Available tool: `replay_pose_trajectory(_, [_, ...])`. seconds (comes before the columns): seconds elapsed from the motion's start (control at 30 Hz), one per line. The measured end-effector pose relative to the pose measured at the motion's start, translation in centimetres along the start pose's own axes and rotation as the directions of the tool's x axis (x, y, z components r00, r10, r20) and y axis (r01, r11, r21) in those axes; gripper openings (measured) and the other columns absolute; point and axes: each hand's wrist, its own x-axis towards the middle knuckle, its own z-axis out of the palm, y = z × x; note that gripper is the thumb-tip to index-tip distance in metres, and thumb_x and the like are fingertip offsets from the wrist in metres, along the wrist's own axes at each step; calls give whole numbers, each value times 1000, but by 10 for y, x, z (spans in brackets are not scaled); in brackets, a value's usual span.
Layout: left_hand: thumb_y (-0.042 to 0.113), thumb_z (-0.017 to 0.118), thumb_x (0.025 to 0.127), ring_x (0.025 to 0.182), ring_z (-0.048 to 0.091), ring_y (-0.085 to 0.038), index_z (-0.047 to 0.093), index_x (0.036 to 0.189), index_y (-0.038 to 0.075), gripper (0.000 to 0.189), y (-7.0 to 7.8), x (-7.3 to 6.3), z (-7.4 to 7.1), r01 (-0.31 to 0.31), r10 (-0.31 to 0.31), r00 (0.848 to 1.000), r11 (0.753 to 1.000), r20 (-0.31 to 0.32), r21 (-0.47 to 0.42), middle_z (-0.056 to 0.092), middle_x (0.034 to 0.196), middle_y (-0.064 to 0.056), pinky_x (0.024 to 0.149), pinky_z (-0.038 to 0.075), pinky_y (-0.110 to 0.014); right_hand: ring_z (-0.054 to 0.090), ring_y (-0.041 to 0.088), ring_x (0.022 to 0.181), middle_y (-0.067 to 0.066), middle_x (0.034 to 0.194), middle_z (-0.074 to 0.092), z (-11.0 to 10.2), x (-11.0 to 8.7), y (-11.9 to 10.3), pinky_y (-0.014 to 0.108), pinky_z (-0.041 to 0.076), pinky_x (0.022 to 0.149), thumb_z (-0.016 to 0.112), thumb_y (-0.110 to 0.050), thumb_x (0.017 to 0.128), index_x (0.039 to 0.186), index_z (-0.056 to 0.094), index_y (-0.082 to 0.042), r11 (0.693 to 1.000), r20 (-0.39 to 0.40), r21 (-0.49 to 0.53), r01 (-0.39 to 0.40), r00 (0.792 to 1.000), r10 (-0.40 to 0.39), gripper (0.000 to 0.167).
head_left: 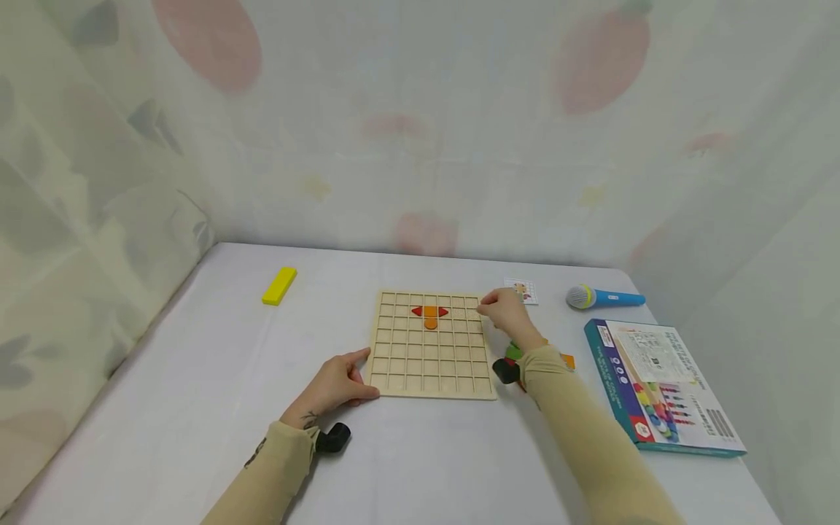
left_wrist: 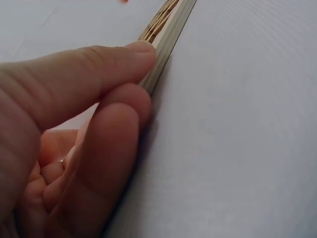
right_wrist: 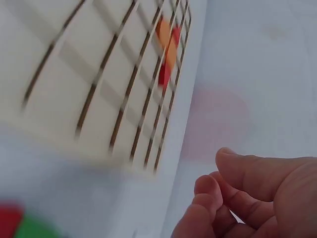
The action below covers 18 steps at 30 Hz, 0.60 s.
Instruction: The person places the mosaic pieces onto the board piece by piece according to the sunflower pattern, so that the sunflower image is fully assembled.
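A pale wooden grid board lies flat on the white table. Near its far edge sit two orange pieces, with a red triangle on either side. My left hand holds the board's near left corner, thumb on the front edge and a finger along the left side. In the left wrist view, the thumb and fingertips press at the board's edge. Beside the far right corner hovers my right hand, its fingers loosely bent and nothing showing between them in the right wrist view.
Green, orange and red pieces lie partly hidden under the right forearm. A small printed card is behind the right hand. Further right are a blue toy microphone and a box. A yellow block lies far left.
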Motion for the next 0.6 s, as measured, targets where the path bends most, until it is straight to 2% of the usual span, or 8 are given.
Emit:
replay_pose_trajectory(0.17, [19, 84, 64, 48, 48, -13, 40, 141, 11, 89, 0, 1, 0, 3, -3, 1000, 1000, -7, 3, 55, 62, -5, 46, 39, -24, 54, 25, 86, 17, 109, 60, -37, -6, 35, 35, 47, 76, 60, -18, 88, 109, 63, -1, 983, -1, -167, -70, 997, 71, 27])
replay_pose_trajectory(0.3, [18, 84, 64, 47, 48, -14, 40, 141, 10, 89, -1, 1, 0, 2, -2, 1000, 1000, -8, -6, 55, 62, -6, 46, 39, -25, 50, 31, 97, 20, 114, 56, -52, -16, 57, 44, 44, 87, 60, -16, 89, 116, 57, 1, 961, 71, -238, -140, 984, 161, 32])
replay_pose_trajectory(0.4, [18, 84, 64, 47, 48, -14, 40, 141, 10, 89, -3, 2, 0, -3, 3, 1000, 1000, -10, -5, 55, 62, -6, 46, 39, -24, 50, 32, 95, 20, 112, 56, -57, -20, 67, 44, 45, 85, 63, -14, 86, 117, 56, 2, 948, 112, -266, -173, 972, 209, 35])
replay_pose_trajectory(0.6, [19, 85, 64, 46, 48, -14, 40, 141, 9, 89, -4, 3, 1, -22, 22, 1000, 1000, -7, -3, 55, 61, -5, 46, 39, -25, 52, 27, 85, 15, 97, 60, -56, -20, 80, 35, 45, 74, 65, -11, 82, 109, 59, 2, 938, 133, -298, -176, 966, 223, 30])
